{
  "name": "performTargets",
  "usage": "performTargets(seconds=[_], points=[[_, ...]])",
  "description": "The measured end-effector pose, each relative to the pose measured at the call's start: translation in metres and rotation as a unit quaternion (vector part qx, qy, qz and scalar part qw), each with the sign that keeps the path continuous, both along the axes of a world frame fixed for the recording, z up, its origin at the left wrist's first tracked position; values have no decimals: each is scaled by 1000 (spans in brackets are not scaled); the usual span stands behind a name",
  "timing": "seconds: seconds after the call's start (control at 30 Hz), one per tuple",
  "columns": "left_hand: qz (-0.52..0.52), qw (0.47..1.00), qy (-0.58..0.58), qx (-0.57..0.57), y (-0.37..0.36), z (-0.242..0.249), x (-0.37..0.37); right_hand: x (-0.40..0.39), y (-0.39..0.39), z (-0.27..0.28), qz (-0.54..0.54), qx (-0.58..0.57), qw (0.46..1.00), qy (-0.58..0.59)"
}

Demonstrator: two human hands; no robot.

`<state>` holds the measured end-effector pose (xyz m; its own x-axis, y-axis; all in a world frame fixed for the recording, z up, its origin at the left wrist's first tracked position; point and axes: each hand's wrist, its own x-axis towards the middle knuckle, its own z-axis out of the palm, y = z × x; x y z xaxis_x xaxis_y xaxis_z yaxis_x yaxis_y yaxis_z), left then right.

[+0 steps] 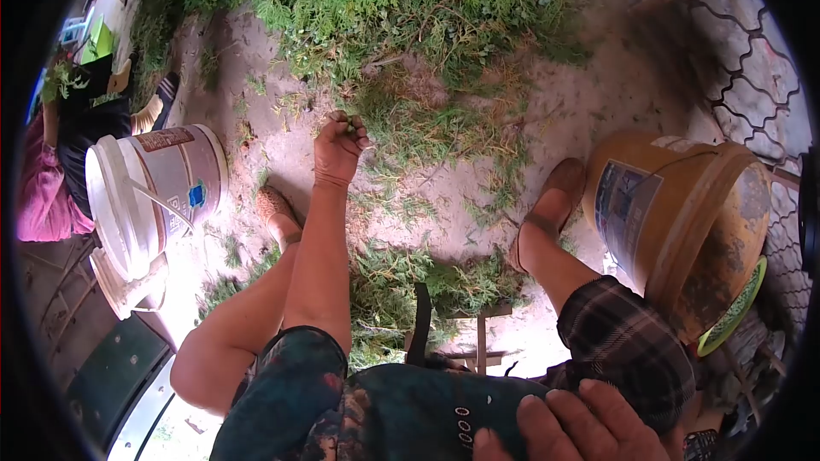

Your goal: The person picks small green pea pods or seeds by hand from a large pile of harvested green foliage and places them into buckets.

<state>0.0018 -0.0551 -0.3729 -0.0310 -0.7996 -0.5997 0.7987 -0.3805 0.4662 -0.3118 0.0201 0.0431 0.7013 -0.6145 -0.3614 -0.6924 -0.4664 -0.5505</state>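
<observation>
My left hand (342,147) is held out over the ground with its fingers curled closed. A bit of green shows between the fingertips, too small to tell its exact kind. Just ahead of it lies a big heap of green conifer branches (410,0), with pale bluish cones among the leaves. Loose sprigs (427,132) are scattered on the ground to the right of that hand. My right hand (576,427) is low in the view, near my shirt and the plaid shorts, with fingers stretched out and nothing seen in them.
A white bucket (184,179) stands to the left, beside a person in dark and pink clothes (51,175). At the right are a yellow bucket (636,196), a green-rimmed basket (733,312) and wire mesh (752,77). More cut greenery (389,277) lies between my feet.
</observation>
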Motion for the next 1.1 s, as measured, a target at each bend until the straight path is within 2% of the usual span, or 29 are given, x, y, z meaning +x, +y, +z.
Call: performTargets(seconds=[0.2,0.27,0.3,0.33,0.37,0.4,0.43,0.47,0.5,0.53,0.6,0.63,0.67,0.7,0.73,0.8,0.83,0.87,0.93,0.97,1.0,1.03,1.1], points=[[9,1000,23,-13,-9,10,0,2,0,1,12,-9,1000,0],[40,993,-100,53,-20,0,4,1,0,1,17,-13,1000,2],[41,993,-100,52,-27,-2,4,1,-1,1,19,-15,1000,4],[17,963,-260,74,-35,-3,3,2,-1,0,20,-18,1000,6],[-6,906,-413,94,-43,-5,2,2,-3,0,18,-6,1000,5],[-6,906,-412,94,-52,-3,1,2,-4,-1,18,0,1000,6],[-34,838,-537,92,-61,-2,0,2,-5,-2,17,6,1000,6],[-61,752,-650,88,-72,-3,-1,2,-6,-3,23,5,1000,8],[-44,553,-831,-48,-78,-46,19,2,-6,-3,26,6,1000,9],[-45,553,-830,-48,-83,-52,20,3,-7,-4,29,6,1000,10],[-111,497,-860,-31,-85,-56,20,3,-8,-2,27,11,1000,13],[-111,498,-860,-32,-82,-41,11,3,-9,0,25,12,1000,14],[-110,686,-719,-4,-76,-10,-5,4,-12,2,24,30,999,12],[-103,837,-537,24,-69,14,-19,4,-14,2,23,38,999,12],[-104,837,-537,23,-62,25,-27,4,-15,1,22,46,999,12],[-44,939,-339,32,-45,42,-39,5,-15,-2,23,53,998,12],[-51,956,-286,29,-39,53,-42,7,-19,-3,23,55,998,13],[-50,957,-283,26,-35,62,-45,6,-27,-3,40,72,996,45],[-7,996,-85,-40,-31,81,-51,8,-38,-2,53,81,992,82],[-20,997,-28,-74,-29,94,-55,12,-38,-7,-27,38,995,91],[-22,996,-23,-83,-28,112,-61,14,-38,-11,-106,-7,990,97],[-45,992,25,-113,-26,132,-69,11,-39,-17,-110,-17,989,101],[-87,977,87,-174,-24,167,-83,2,-40,-28,-184,-67,980,19]])
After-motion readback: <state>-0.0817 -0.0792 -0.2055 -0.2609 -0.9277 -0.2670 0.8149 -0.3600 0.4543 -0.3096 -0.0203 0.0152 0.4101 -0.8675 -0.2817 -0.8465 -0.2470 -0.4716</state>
